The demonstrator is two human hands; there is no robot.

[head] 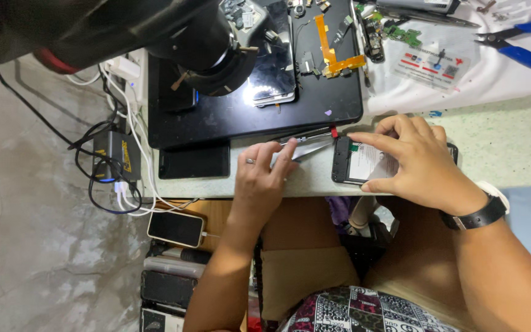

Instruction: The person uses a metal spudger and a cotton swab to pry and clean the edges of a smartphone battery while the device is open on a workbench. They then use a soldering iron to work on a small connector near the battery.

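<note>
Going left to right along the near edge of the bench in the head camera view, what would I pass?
Small black box with cables → dark phone lying flat → left hand → opened phone body → right hand → black wristwatch.

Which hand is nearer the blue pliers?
Right. The right hand lies over the opened phone, below the blue pliers at the table's far right. The left hand holds tweezers farther left.
</note>
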